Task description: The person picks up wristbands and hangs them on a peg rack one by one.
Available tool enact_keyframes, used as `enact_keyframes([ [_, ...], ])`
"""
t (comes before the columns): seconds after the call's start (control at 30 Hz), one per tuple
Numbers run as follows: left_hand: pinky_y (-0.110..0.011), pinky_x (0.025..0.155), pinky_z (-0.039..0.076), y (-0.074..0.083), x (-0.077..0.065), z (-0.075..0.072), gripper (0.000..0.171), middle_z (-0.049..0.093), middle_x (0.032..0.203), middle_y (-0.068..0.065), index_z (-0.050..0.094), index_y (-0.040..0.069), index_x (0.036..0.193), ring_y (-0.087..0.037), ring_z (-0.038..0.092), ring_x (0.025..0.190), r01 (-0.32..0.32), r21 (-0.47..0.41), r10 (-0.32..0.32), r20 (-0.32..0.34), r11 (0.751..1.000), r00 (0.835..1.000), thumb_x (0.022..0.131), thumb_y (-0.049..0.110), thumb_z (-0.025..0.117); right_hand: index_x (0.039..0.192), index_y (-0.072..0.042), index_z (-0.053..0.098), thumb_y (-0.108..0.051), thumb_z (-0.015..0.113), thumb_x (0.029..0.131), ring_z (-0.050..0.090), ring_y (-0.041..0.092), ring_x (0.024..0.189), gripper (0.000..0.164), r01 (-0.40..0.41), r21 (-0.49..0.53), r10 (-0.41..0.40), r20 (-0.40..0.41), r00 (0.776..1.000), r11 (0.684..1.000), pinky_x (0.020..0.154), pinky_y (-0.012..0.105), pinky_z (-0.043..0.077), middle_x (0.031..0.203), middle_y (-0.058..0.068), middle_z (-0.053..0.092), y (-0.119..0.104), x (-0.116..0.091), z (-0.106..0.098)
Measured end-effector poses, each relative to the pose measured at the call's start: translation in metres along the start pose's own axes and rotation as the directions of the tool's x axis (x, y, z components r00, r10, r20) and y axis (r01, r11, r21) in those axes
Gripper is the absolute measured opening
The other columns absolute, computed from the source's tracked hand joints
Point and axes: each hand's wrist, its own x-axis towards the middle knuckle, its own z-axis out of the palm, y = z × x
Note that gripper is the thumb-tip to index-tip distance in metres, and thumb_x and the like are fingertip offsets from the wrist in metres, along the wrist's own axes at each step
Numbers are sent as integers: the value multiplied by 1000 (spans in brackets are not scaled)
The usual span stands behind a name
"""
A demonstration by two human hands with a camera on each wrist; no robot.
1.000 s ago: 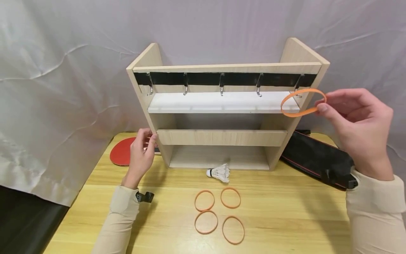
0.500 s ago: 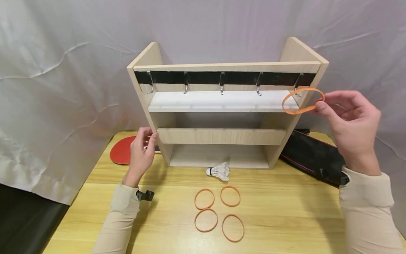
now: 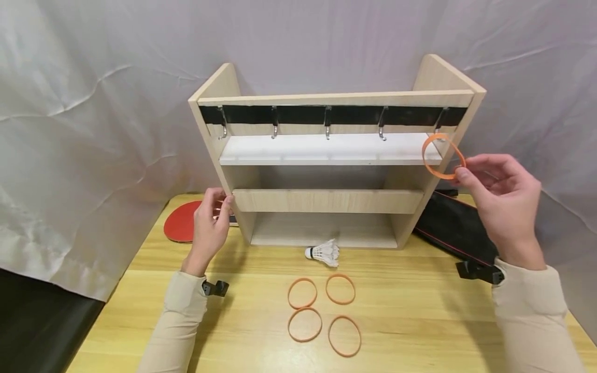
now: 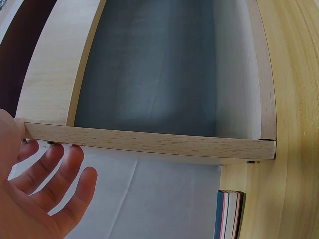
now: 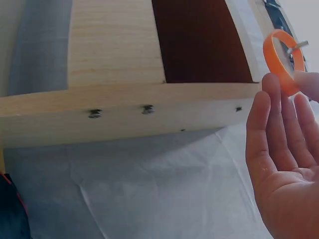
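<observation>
My right hand (image 3: 506,202) pinches an orange silicone band (image 3: 443,175) between thumb and fingertips, in front of the rack's right end. The band's upper edge overlaps the tip of the rightmost metal hook (image 3: 438,120). In the right wrist view, the hook's pale end shows inside the loop of the band (image 5: 285,82). My left hand (image 3: 210,230) grips the left side panel of the wooden rack (image 3: 326,201), thumb at the front edge. Its fingers (image 4: 70,164) curl against the panel's outer face. Several matching hooks line the rack's black strip (image 3: 298,115).
More orange bands lie flat on the table, one near band (image 3: 344,356) among them. Behind them is a white shuttlecock (image 3: 326,254) before the rack's base. A red table tennis paddle (image 3: 179,221) lies left of the rack, a black case (image 3: 454,228) right of it.
My right hand has moved left and downward with the band, which has turned from lying nearly flat to a steeper, rounder tilt by the hook. The left hand keeps its place.
</observation>
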Motion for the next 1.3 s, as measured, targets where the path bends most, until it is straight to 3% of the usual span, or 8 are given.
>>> enact_keyframes([
  [0.3,-9,72,56,0,4,1,16,75,106,-20,63,-3,121,-24,69,81,-29,4,29,2,1000,1000,111,8,62,111,28,62,27,69,88,80,17,77,24,32,-18,-31,57,998,999,79,22,66,96,13,81,9,-16,2],
  [0.47,-9,72,56,0,5,0,16,75,106,-21,63,-4,122,-28,70,81,-30,5,30,-7,1000,1000,111,8,62,113,27,62,23,73,90,81,17,81,26,18,-39,-15,87,996,999,82,22,66,98,12,82,13,-21,8],
  [0.77,-7,73,55,-1,3,-1,17,76,108,-21,64,-3,123,-26,69,83,-5,4,5,-8,1000,1000,110,8,63,110,23,65,24,72,88,80,18,77,23,43,-15,-43,-3,999,999,77,23,66,95,14,83,21,-19,18],
  [0.97,-8,73,55,-1,3,0,17,76,108,-20,64,-3,123,-26,70,84,-2,4,2,-7,1000,1000,111,9,62,112,22,64,17,77,89,81,20,79,27,45,19,-45,13,999,999,78,25,67,99,17,82,22,-19,22],
  [1.2,-7,72,54,-2,1,0,16,76,106,-20,64,-3,121,-6,67,83,3,17,-3,-12,1000,1000,111,9,63,115,21,63,13,77,92,80,16,82,28,0,-71,3,39,999,997,81,23,66,101,12,80,20,-28,24],
  [1.3,-7,72,54,-2,1,1,16,76,106,-19,64,-3,122,-13,69,83,2,17,-2,-8,1000,1000,111,9,63,114,24,61,18,74,92,80,15,82,27,-27,-98,32,49,998,995,80,22,66,100,9,81,19,-34,24],
])
